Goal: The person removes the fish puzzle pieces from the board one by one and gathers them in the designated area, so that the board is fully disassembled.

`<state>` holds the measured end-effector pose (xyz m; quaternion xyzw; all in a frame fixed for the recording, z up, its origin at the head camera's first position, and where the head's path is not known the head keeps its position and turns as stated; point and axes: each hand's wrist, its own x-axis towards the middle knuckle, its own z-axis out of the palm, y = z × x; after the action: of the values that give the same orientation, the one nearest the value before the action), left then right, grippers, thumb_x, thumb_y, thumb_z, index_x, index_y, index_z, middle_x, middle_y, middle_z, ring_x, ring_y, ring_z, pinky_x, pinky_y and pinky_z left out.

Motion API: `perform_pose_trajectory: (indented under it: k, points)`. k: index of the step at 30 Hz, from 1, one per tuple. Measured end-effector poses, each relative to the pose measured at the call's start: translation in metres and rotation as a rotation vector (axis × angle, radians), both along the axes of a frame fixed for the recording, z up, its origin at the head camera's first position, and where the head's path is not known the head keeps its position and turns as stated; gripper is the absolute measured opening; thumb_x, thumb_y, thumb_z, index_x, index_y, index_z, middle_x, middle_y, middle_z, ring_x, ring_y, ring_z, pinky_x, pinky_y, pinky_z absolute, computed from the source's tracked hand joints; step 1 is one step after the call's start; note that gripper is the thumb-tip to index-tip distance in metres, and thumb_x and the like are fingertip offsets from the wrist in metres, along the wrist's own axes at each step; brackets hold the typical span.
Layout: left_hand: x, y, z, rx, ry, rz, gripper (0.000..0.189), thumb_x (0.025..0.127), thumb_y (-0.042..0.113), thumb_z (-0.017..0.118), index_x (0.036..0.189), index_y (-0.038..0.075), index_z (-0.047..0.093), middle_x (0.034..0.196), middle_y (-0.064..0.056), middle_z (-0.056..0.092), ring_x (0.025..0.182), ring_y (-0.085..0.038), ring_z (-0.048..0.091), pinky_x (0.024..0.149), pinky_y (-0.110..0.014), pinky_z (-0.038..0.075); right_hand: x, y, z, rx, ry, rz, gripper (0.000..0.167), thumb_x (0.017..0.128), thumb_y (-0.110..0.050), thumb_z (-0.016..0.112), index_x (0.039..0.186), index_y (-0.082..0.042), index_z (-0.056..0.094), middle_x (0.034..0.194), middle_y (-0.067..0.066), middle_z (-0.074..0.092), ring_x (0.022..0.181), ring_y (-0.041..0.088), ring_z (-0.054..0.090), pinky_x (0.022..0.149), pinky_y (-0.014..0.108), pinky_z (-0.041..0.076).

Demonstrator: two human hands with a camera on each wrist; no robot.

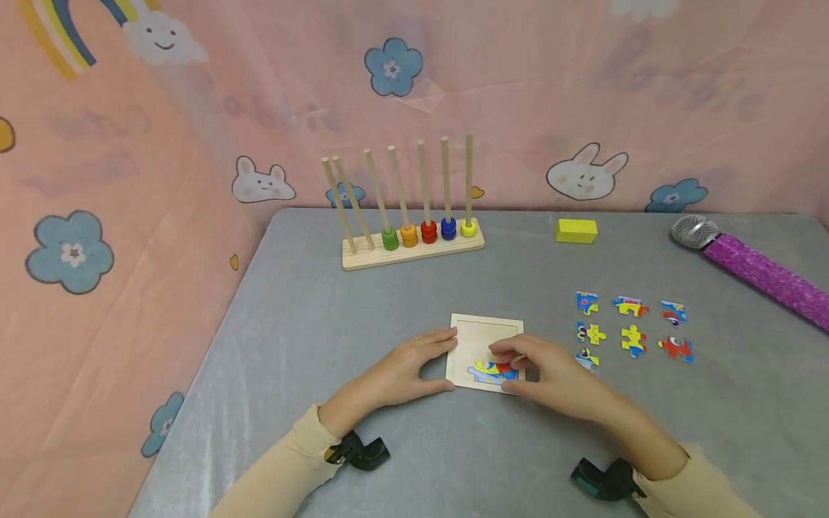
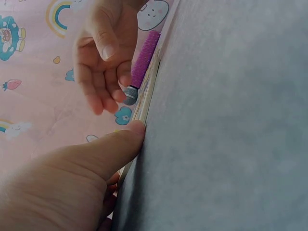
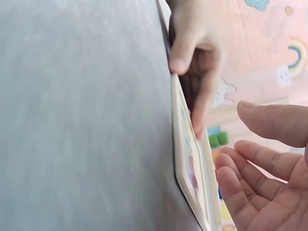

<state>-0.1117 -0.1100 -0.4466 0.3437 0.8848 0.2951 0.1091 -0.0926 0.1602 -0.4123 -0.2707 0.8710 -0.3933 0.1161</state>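
A square wooden puzzle tray (image 1: 479, 334) lies on the table in front of me. Joined puzzle pieces (image 1: 488, 375) in blue, yellow and red sit along its near side. My left hand (image 1: 408, 365) rests against the tray's left side, thumb at the near corner and fingertips farther up; the left wrist view shows the thumb (image 2: 110, 151) pressed to the edge. Over the tray's right side hovers my right hand (image 1: 550, 374), fingers loosely bent. Its palm shows with nothing in it in the right wrist view, thumb and fingertips apart.
Several loose puzzle pieces (image 1: 633, 341) lie right of the tray, one partly hidden by my right hand. Behind stand a wooden peg rack (image 1: 414, 252) with coloured rings and a yellow block (image 1: 576, 231). A purple glittery microphone (image 1: 764, 270) lies at the right.
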Motion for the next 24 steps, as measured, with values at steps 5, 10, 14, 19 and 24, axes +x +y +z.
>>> perform_pose_trajectory:
  k: [5,10,14,19,24]
  points:
    - [0.000,-0.001,-0.001,0.006,0.009,-0.001,0.069,0.086,0.036,0.070,0.142,0.007,0.044,0.152,-0.001,0.036,0.141,-0.017,0.031,0.113,-0.036,0.032,-0.002,-0.015,-0.008,0.024,0.073,0.014,0.042,0.080,-0.017,0.076,0.117,-0.007,0.062,0.109,0.001,0.065,0.089,0.011,0.057,0.080,0.027,0.051]
    - [0.000,-0.001,0.000,0.009,0.012,-0.007,0.068,0.086,0.035,0.070,0.142,0.007,0.043,0.152,-0.002,0.036,0.141,-0.018,0.032,0.112,-0.036,0.033,0.000,-0.023,-0.014,0.068,0.074,-0.015,0.039,0.077,-0.014,0.077,0.114,-0.008,0.064,0.106,0.001,0.059,0.088,0.011,0.053,0.080,0.029,0.049]
    - [0.001,-0.001,0.001,0.018,0.005,-0.005,0.069,0.086,0.035,0.070,0.142,0.007,0.043,0.152,-0.002,0.036,0.141,-0.019,0.031,0.112,-0.037,0.033,0.005,-0.027,-0.016,0.108,0.085,-0.047,0.037,0.077,-0.014,0.078,0.111,-0.011,0.066,0.106,0.000,0.056,0.093,0.013,0.054,0.084,0.037,0.049]
    - [0.000,-0.001,0.000,0.022,0.019,-0.010,0.068,0.086,0.035,0.070,0.141,0.006,0.044,0.152,-0.003,0.036,0.141,-0.019,0.032,0.112,-0.037,0.033,0.008,-0.032,-0.017,0.092,0.085,-0.095,0.035,0.075,-0.010,0.079,0.108,-0.010,0.066,0.105,0.001,0.055,0.095,0.015,0.053,0.086,0.040,0.049]
    - [0.000,-0.001,-0.001,0.025,0.020,-0.013,0.068,0.086,0.034,0.070,0.141,0.006,0.045,0.151,-0.004,0.037,0.140,-0.019,0.033,0.112,-0.037,0.033,0.010,-0.033,-0.020,0.055,0.073,-0.123,0.035,0.074,-0.007,0.079,0.106,-0.009,0.064,0.105,0.002,0.054,0.094,0.015,0.052,0.085,0.035,0.049]
